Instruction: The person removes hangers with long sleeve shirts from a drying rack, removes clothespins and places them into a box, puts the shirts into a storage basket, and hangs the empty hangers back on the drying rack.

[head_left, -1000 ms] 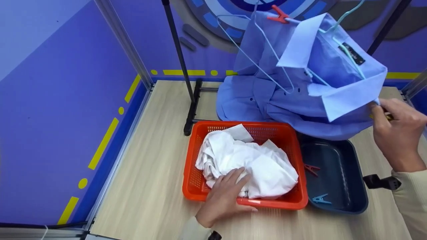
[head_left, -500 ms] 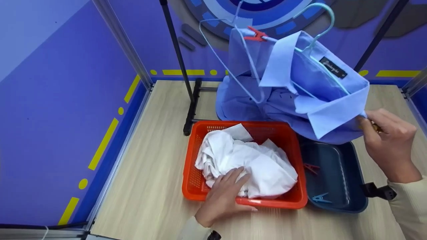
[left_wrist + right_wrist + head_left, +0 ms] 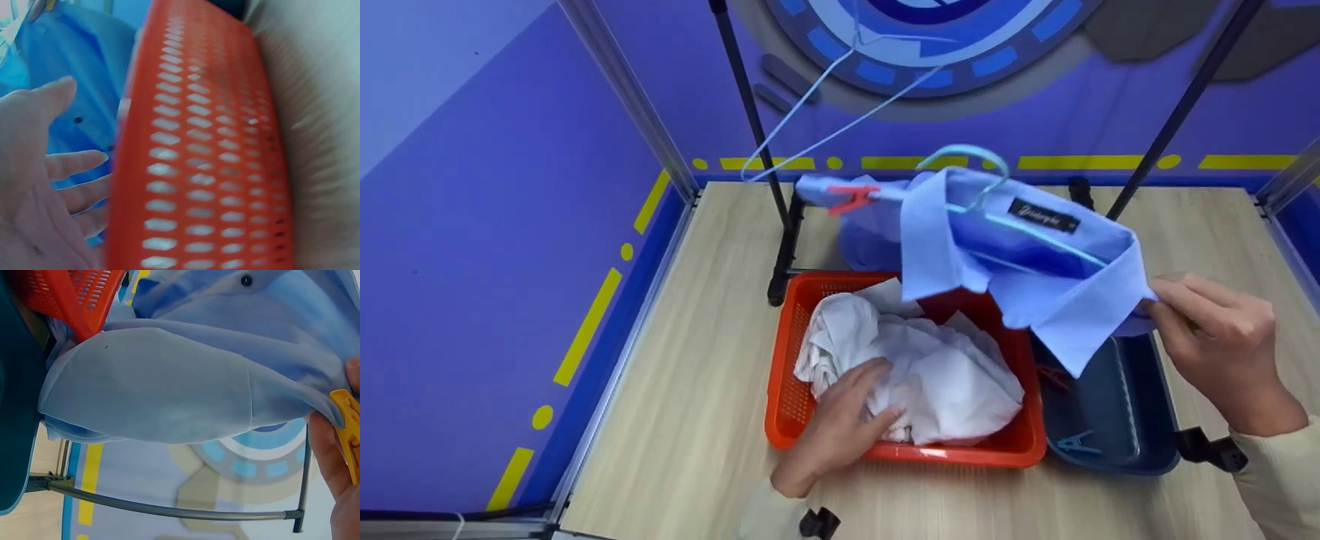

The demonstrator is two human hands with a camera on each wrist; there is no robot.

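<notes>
My right hand [image 3: 1222, 337] pinches one shoulder of a blue button-up shirt [image 3: 926, 247], which hangs on a light blue hanger [image 3: 960, 148]. A yellow clothespin [image 3: 349, 424] grips the shirt beside those fingers in the right wrist view. On the opposite shoulder sits a red clothespin [image 3: 855, 198]. The shirt's collar tilts over the back of a red basket [image 3: 784, 375]. Fingers spread, my left hand [image 3: 840, 420] is over the basket's near left part, by a crumpled white garment [image 3: 952, 390]. Whether it touches the cloth I cannot tell.
A dark blue tub [image 3: 1132, 420] stands right of the basket, holding a blue clothespin [image 3: 1078, 442] and a red one, partly shadowed. Behind are the rack's black posts [image 3: 746, 105]. A bare wire hanger [image 3: 802, 109] hangs at the rack, above the shirt's left shoulder.
The shirt on its hanger has come down and left, nearer me, with my right hand. The bare hanger no longer overlaps the shirt and has swung. My left hand has shifted slightly left.
</notes>
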